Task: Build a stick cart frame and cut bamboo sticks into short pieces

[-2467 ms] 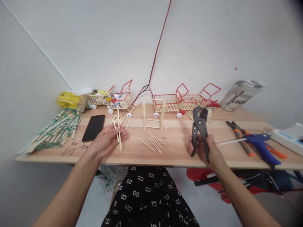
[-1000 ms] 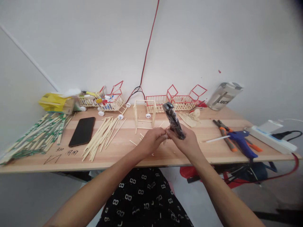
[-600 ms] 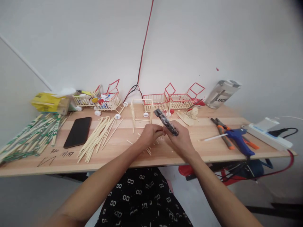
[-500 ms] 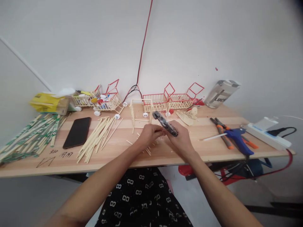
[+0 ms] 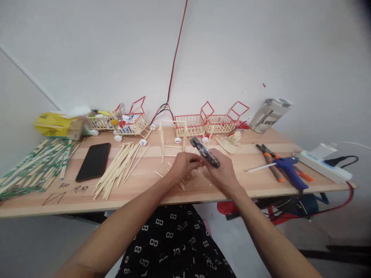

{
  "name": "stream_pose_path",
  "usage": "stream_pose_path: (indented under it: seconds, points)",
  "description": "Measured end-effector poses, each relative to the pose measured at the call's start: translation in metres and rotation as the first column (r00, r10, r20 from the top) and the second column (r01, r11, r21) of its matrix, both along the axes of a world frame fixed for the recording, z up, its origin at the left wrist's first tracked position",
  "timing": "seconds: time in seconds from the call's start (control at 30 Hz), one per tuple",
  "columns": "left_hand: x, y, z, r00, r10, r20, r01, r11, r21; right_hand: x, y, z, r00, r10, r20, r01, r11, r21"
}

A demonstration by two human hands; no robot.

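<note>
My right hand (image 5: 222, 166) is closed round a black, white-flecked hand tool (image 5: 205, 151) whose blunt head points away and to the left; its exact kind is unclear. Touching it from the left, my left hand (image 5: 184, 165) pinches with thumb and fingertips, and whatever lies between them is hidden. A short pale stick (image 5: 210, 135) rises just beyond the tool; whether a hand holds it I cannot tell. Beneath my hands lie short cut sticks (image 5: 181, 185). Just past my left hand stands an open frame of sticks (image 5: 173, 146).
Several stick-built carts (image 5: 189, 126) line the wall. To the left lie loose sticks (image 5: 116, 170), a phone (image 5: 93, 162) and green-wrapped stick bundles (image 5: 37, 166). On the right are orange-handled pliers (image 5: 272, 164), a blue glue gun (image 5: 288, 170), a power strip (image 5: 324, 166) and a tilted tin (image 5: 271, 116).
The black tool's head and the pale stick beyond it have shifted slightly right and tilted a little. My left hand keeps its pinch. The view has moved slightly.
</note>
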State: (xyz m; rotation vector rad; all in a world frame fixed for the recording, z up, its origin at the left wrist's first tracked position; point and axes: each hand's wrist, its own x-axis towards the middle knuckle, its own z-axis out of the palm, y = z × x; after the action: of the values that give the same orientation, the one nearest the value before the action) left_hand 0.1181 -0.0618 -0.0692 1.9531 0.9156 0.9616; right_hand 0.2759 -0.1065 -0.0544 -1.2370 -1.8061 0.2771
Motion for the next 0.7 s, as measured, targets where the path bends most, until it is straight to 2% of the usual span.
stream_pose_path:
  seconds: [0.2,0.5,0.7]
  points:
    - [0.0006,-0.0028,-0.0002,0.998,0.056,0.028,-0.057,0.998,0.032,-0.0014,-0.0026,0.0028,0.997,-0.018,0.075,0.013,0.998,0.062]
    - [0.0015,-0.0002,-0.0058,0.999,0.036,0.018,-0.035,0.999,-0.017,-0.0027,-0.0027,0.0019,0.998,-0.014,0.063,0.014,1.000,-0.015]
    - [-0.0019,-0.0017,0.0036,0.999,-0.010,0.052,0.014,0.996,-0.089,-0.0028,-0.0004,0.0090,0.999,-0.008,0.033,0.010,0.998,-0.068]
